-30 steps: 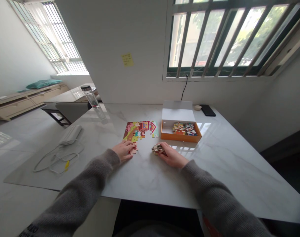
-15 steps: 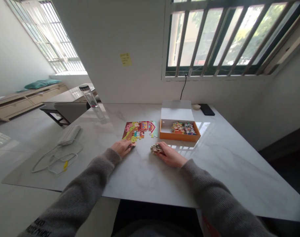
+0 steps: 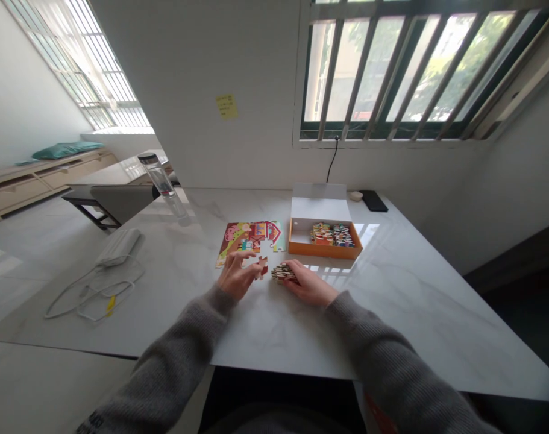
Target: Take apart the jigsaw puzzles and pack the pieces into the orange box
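Observation:
My left hand [image 3: 240,272] pinches a reddish puzzle piece [image 3: 263,269] between thumb and fingers, just in front of the partly joined jigsaw puzzle [image 3: 235,235]. That puzzle lies flat and shows a red barn and farm figures; a gap is open along its near right side, and my hand covers part of its near edge. My right hand [image 3: 309,284] is wrapped around a stack of puzzle pieces [image 3: 283,273] held edge-up close to the table, right of the left hand. Behind it stands an orange box [image 3: 323,248] with its white lid raised and rows of pieces inside.
On the left of the marble-patterned table [image 3: 283,337] lie a white device [image 3: 120,247] and a looped cable [image 3: 91,301]. A clear bottle [image 3: 159,175] stands at the far left edge. A black phone [image 3: 374,201] and a small pale dish [image 3: 356,196] lie near the wall.
My left hand has moved right from the puzzle's near left corner, and the piece in it now shows more plainly. My right hand still holds the stack in about the same place.

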`<action>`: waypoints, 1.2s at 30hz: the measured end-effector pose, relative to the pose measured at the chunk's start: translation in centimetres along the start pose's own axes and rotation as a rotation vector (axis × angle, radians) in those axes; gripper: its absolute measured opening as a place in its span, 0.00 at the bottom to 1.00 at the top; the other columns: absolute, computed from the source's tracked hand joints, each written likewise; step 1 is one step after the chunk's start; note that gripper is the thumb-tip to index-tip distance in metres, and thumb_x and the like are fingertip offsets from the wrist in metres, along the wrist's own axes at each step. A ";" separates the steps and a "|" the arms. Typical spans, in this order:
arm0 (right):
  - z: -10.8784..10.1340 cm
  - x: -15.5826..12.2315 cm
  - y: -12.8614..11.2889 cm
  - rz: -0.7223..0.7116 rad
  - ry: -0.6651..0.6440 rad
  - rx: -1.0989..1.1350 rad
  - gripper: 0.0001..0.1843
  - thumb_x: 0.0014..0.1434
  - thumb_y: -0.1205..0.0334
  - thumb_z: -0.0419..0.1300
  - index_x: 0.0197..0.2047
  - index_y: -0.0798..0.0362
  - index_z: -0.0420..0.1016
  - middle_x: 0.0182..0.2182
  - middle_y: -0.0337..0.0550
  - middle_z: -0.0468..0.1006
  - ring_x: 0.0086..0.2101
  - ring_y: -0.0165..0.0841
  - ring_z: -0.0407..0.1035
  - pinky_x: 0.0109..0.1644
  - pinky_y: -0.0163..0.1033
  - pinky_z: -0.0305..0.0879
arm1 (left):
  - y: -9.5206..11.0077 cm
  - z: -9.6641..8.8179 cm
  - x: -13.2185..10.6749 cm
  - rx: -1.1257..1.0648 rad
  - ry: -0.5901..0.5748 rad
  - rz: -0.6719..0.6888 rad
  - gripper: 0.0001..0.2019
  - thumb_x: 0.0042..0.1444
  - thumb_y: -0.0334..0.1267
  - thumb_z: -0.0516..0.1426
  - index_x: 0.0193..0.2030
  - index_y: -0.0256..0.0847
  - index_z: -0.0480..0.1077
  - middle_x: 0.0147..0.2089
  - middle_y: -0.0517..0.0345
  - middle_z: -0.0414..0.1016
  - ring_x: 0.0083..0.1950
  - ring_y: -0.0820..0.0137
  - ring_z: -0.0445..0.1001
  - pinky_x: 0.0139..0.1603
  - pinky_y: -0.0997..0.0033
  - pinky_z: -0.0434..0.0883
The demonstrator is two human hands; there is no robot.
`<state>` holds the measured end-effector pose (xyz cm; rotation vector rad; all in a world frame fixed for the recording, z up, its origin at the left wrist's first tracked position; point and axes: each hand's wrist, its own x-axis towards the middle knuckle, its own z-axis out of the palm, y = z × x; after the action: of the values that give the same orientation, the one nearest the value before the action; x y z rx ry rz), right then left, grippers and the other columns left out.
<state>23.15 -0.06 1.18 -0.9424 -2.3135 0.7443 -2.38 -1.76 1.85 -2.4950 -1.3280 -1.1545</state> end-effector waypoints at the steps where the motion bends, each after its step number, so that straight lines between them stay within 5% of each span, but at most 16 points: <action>1: 0.0 0.0 0.0 0.000 0.000 0.003 0.18 0.63 0.65 0.56 0.56 0.51 0.63 0.49 0.50 0.70 0.48 0.39 0.69 0.54 0.45 0.65 | 0.5 0.3 0.3 -0.038 0.027 -0.027 0.09 0.62 0.36 0.55 0.31 0.44 0.74 0.46 0.50 0.69 0.49 0.61 0.66 0.51 0.58 0.69; 8: -0.2 0.0 -0.2 -0.005 -0.004 0.004 0.16 0.63 0.65 0.56 0.54 0.52 0.63 0.49 0.50 0.70 0.47 0.39 0.69 0.53 0.44 0.65 | 1.7 1.8 0.2 -0.515 -0.016 -0.182 0.09 0.60 0.33 0.48 0.39 0.39 0.70 0.34 0.56 0.72 0.37 0.67 0.71 0.42 0.65 0.71; 16: -0.1 0.1 -0.4 -0.004 -0.005 -0.005 0.17 0.63 0.65 0.56 0.55 0.52 0.63 0.49 0.50 0.71 0.48 0.40 0.69 0.54 0.45 0.65 | 1.5 3.1 -0.7 -0.625 -0.011 -0.308 0.08 0.59 0.40 0.57 0.42 0.39 0.67 0.38 0.55 0.72 0.40 0.68 0.74 0.45 0.66 0.73; 21: -0.1 0.0 -0.3 0.002 -0.003 -0.005 0.18 0.63 0.65 0.56 0.56 0.52 0.63 0.50 0.51 0.70 0.49 0.40 0.69 0.55 0.45 0.65 | 1.1 4.0 -0.8 -0.836 0.057 -0.385 0.22 0.59 0.38 0.58 0.58 0.42 0.56 0.44 0.52 0.72 0.48 0.65 0.76 0.45 0.64 0.77; 27: -0.1 0.1 0.2 -0.004 -0.001 0.003 0.25 0.58 0.70 0.57 0.59 0.51 0.62 0.53 0.51 0.70 0.51 0.40 0.68 0.58 0.47 0.64 | 0.5 2.7 -0.7 -0.863 0.019 -0.334 0.16 0.61 0.39 0.59 0.54 0.38 0.67 0.47 0.47 0.75 0.41 0.67 0.78 0.41 0.64 0.78; 32: 0.0 0.1 0.7 0.009 0.006 0.018 0.36 0.53 0.74 0.54 0.65 0.53 0.56 0.57 0.55 0.68 0.56 0.42 0.65 0.62 0.49 0.61 | 1.7 2.3 -0.5 -0.665 -0.162 -0.090 0.15 0.63 0.34 0.54 0.55 0.42 0.71 0.43 0.51 0.75 0.38 0.70 0.75 0.40 0.67 0.75; 36: 0.0 0.1 0.8 -0.024 -0.013 0.041 0.39 0.50 0.76 0.53 0.66 0.54 0.55 0.59 0.55 0.66 0.59 0.42 0.63 0.64 0.50 0.59 | 2.5 2.8 -0.2 -0.499 -0.107 -0.057 0.12 0.59 0.31 0.55 0.49 0.41 0.71 0.37 0.56 0.71 0.34 0.71 0.69 0.36 0.70 0.73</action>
<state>23.47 0.47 0.69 -0.8929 -2.3077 0.7874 1.04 -2.32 0.38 -2.9061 -1.2680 -1.5485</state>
